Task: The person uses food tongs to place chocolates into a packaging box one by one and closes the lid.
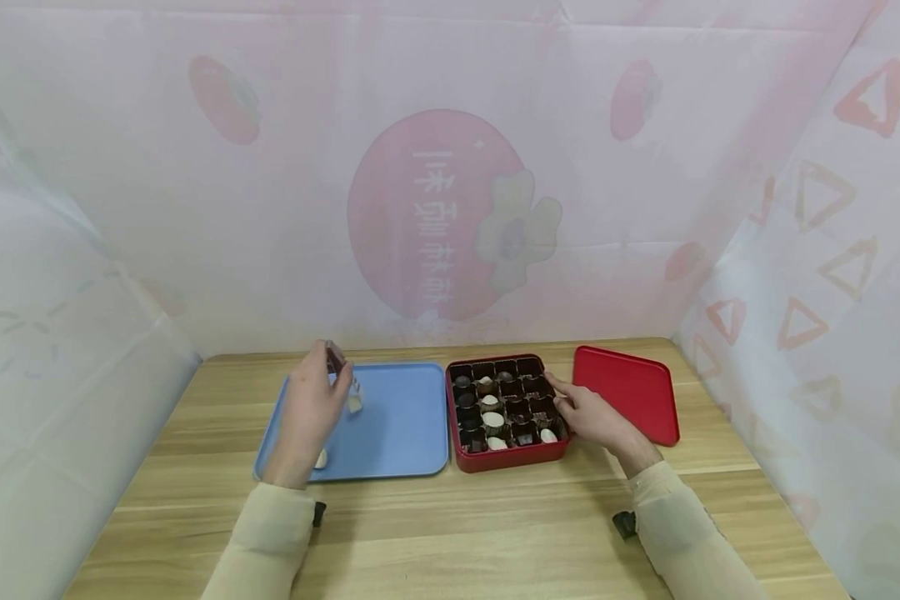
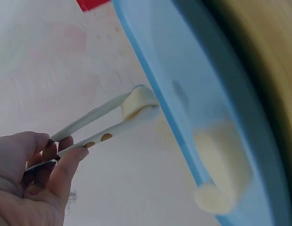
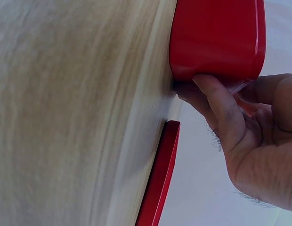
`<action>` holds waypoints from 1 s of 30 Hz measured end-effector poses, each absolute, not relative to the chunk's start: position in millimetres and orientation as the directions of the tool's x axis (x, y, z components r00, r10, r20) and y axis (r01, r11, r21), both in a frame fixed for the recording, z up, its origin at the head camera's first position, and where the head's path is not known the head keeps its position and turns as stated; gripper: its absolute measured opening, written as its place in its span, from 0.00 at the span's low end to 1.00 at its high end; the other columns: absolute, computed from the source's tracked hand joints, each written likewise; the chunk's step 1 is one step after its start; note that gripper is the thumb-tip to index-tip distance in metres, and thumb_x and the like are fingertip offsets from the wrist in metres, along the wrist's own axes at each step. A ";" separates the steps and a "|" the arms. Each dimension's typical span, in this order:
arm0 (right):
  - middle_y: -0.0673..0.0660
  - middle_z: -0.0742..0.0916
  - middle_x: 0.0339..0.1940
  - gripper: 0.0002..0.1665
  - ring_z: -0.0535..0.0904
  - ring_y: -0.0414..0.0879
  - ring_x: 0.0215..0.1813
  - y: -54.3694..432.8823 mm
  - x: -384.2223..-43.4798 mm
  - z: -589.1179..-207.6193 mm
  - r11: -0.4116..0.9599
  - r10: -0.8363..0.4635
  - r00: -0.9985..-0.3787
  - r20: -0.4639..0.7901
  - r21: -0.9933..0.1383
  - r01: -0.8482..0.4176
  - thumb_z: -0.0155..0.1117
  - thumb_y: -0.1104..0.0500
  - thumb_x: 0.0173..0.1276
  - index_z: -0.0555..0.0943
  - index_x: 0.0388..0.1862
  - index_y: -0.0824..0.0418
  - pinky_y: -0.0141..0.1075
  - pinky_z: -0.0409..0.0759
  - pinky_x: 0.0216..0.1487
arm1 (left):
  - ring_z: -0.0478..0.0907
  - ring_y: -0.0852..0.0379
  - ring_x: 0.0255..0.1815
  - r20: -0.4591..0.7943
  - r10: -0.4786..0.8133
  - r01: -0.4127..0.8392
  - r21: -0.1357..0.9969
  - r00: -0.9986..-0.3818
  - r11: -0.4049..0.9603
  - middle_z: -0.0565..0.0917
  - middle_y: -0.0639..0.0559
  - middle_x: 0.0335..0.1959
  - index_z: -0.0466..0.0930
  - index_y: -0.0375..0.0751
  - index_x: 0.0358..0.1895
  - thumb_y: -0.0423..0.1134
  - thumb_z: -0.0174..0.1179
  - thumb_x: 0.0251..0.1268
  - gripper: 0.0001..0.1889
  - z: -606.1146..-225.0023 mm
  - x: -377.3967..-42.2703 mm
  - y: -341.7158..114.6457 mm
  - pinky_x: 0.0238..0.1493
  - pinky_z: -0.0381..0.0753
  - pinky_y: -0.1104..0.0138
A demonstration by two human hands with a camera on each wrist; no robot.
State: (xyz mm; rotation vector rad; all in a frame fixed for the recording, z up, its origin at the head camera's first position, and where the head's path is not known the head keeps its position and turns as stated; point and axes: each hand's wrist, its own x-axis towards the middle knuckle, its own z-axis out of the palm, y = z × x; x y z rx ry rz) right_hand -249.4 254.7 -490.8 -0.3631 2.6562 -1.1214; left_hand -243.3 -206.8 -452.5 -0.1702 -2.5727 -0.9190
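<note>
My left hand (image 1: 317, 407) pinches a pair of tongs (image 2: 101, 129) with pale arms and dark handle ends, above the blue tray (image 1: 397, 425). Between the tong tips sits a cream-white chocolate (image 2: 138, 101). More white pieces lie on the tray, one showing beside my left wrist as a white chocolate (image 1: 321, 459). My right hand (image 1: 596, 415) holds the right side of a red box (image 1: 512, 456), its fingers (image 3: 221, 101) against the outer wall and at the rim. Dark and white chocolates (image 1: 493, 420) sit in several compartments of the box's dark insert.
The red lid (image 1: 626, 392) lies on the wooden table (image 1: 450, 533) to the right of the box. The tray stands close to the box's left side. A printed cloth backdrop (image 1: 285, 208) rises behind the table and along both sides.
</note>
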 end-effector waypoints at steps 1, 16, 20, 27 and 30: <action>0.53 0.77 0.34 0.37 0.60 0.39 0.21 254.6 -249.5 -490.8 0.675 -0.316 -0.941 -0.119 -0.726 -0.135 0.53 0.64 0.95 0.60 0.97 0.64 0.29 0.65 0.23 | 0.93 0.28 0.60 0.417 -0.015 0.255 0.584 -0.909 0.771 0.91 0.32 0.51 0.78 0.33 0.56 0.31 0.64 0.90 0.06 -452.3 -243.5 -202.2 0.60 0.98 0.37; 0.50 0.74 0.30 0.37 0.61 0.39 0.21 254.7 -249.3 -491.4 0.671 -0.315 -0.941 -0.124 -0.730 -0.129 0.53 0.64 0.96 0.60 0.97 0.63 0.29 0.66 0.24 | 0.93 0.38 0.62 0.466 0.005 0.375 0.707 -0.885 0.600 0.90 0.39 0.53 0.78 0.37 0.57 0.33 0.69 0.89 0.09 -447.5 -238.8 -132.6 0.58 1.01 0.46; 0.49 0.73 0.28 0.37 0.60 0.39 0.22 254.3 -249.1 -491.1 0.672 -0.315 -0.940 -0.127 -0.729 -0.127 0.53 0.64 0.96 0.60 0.98 0.63 0.29 0.66 0.24 | 0.94 0.38 0.63 0.459 0.014 0.390 0.740 -0.889 0.548 0.91 0.40 0.54 0.79 0.37 0.57 0.33 0.70 0.88 0.09 -446.8 -237.8 -112.2 0.56 1.02 0.52; 0.49 0.72 0.28 0.37 0.60 0.39 0.21 254.5 -249.6 -491.5 0.673 -0.317 -0.940 -0.126 -0.728 -0.129 0.53 0.64 0.96 0.60 0.97 0.63 0.29 0.65 0.24 | 0.93 0.39 0.65 0.441 0.052 0.417 0.796 -0.896 0.438 0.91 0.41 0.55 0.79 0.38 0.55 0.32 0.70 0.87 0.08 -445.3 -234.2 -78.5 0.53 1.01 0.64; 0.49 0.72 0.27 0.37 0.60 0.39 0.21 254.5 -249.5 -491.7 0.671 -0.317 -0.940 -0.126 -0.730 -0.129 0.53 0.64 0.96 0.60 0.98 0.63 0.29 0.65 0.24 | 0.92 0.46 0.52 0.440 0.075 0.428 0.801 -0.895 0.419 0.90 0.43 0.53 0.79 0.39 0.55 0.34 0.69 0.88 0.07 -446.3 -232.2 -64.4 0.42 0.97 0.72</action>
